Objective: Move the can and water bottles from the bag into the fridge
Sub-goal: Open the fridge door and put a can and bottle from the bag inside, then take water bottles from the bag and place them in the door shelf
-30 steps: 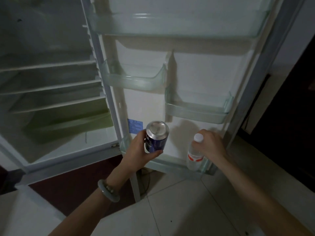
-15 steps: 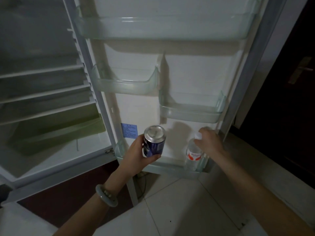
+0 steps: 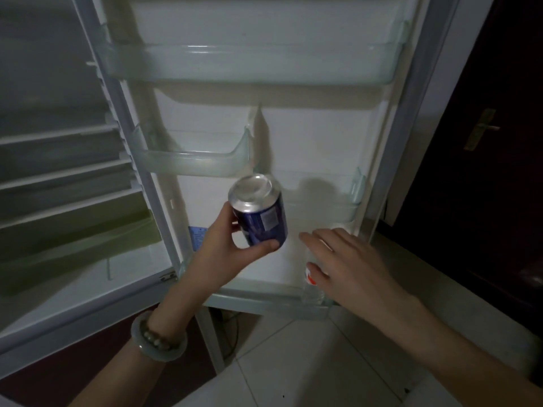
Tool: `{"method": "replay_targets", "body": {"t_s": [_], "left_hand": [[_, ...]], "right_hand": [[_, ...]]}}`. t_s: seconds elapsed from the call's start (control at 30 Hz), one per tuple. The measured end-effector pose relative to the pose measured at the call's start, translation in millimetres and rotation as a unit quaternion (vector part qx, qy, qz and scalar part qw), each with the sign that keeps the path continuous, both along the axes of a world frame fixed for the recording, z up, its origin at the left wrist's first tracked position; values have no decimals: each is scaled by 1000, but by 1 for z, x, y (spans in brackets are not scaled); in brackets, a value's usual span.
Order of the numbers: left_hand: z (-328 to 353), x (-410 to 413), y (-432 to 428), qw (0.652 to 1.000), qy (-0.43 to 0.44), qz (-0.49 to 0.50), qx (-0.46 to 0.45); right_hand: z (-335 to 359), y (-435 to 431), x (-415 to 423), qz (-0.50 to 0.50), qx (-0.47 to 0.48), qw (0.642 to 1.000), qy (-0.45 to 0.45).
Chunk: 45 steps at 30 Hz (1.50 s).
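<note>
**Can in the left hand, right hand open over the bottle**

So the left hand [image 3: 223, 254] has the can [image 3: 260, 215] in a proper grip, thumb [image 3: 261, 248] wrapped across the front near the bottom and the other fingers behind it, mostly out of sight. The can is blue with a silver top. It's tilted so the top faces the camera, and it's up in the air in front of the open fridge door [image 3: 308, 136], above the bottom shelf [image 3: 264, 302].

The right hand [image 3: 352, 259] is spread flat, fingers [image 3: 316, 245] straight and a bit apart, holding nothing. It sits right over the bottle [image 3: 312, 292], which stands at the right end of that bottom shelf. I can't tell if the fingers actually touch it.

Hard to see: the hand covers most of the bottle, cap included. Only a bit of red label and the clear lower part show. The can's print is too blurry to read. There's a pale bracelet [image 3: 158, 340] on the left wrist. The room is dim, and both forearms run off the bottom edge.
</note>
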State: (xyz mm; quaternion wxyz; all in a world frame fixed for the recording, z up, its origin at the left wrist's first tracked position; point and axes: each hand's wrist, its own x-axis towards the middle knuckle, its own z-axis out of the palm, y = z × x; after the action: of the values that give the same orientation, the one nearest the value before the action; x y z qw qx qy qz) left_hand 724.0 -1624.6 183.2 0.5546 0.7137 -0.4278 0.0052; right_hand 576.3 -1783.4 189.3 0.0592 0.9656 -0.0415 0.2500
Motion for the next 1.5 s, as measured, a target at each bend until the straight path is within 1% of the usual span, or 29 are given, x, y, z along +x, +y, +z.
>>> {"method": "replay_targets", "body": {"t_s": [0.1, 0.17, 0.23, 0.37, 0.53, 0.63, 0.77, 0.9, 0.97, 1.03, 1.07, 1.13, 1.17, 1.2, 1.27, 1.3, 1.33, 1.4, 1.5], "left_hand": [[26, 5, -18, 1000, -21, -3, -22], [44, 10, -37, 999, -36, -6, -19], [58, 17, -61, 999, -32, -23, -10], [74, 30, -114, 997, -46, -47, 38], [72, 37, -161, 983, -68, -68, 157], [63, 40, -170, 974, -68, -77, 203], [58, 39, -171, 967, -63, -81, 234], [58, 31, -166, 974, -29, -59, 219], [60, 20, -158, 976, -34, -42, 210], [66, 10, -143, 981, -61, -19, 183], [66, 7, -134, 984, -84, 1, 155], [64, -2, -113, 982, -169, 26, 79], [61, -7, -103, 973, -227, 16, 48], [55, -14, -94, 955, -295, -3, 30], [37, -29, -81, 908, -415, -48, 30], [26, -35, -77, 891, -446, -69, 42], [14, -42, -76, 881, -462, -88, 56], [-7, -52, -77, 871, -471, -117, 77], [-32, -64, -87, 871, -459, -148, 94]], "right_hand": [[16, 5, -12, -3, -14, 999, -47], [22, 3, -20, -17, -8, 997, -70], [24, -1, -28, -27, -1, 997, -79], [30, -10, -41, -52, 19, 995, -81], [35, -16, -52, -79, 48, 992, -85], [36, -18, -56, -86, 61, 991, -85], [35, -19, -61, -93, 78, 989, -88], [34, -18, -62, -100, 87, 987, -91], [33, -18, -62, -101, 98, 986, -93], [32, -17, -62, -104, 109, 984, -94], [31, -17, -63, -106, 114, 983, -97], [29, -18, -63, -113, 124, 980, -108], [28, -18, -63, -121, 124, 979, -112], [26, -19, -64, -131, 115, 978, -114], [21, -20, -66, -155, 72, 979, -115], [16, -20, -68, -166, 47, 978, -114], [12, -19, -71, -176, 28, 978, -111], [0, -16, -79, -200, 7, 975, -102], [-19, -8, -97, -244, 5, 967, -66]]}}
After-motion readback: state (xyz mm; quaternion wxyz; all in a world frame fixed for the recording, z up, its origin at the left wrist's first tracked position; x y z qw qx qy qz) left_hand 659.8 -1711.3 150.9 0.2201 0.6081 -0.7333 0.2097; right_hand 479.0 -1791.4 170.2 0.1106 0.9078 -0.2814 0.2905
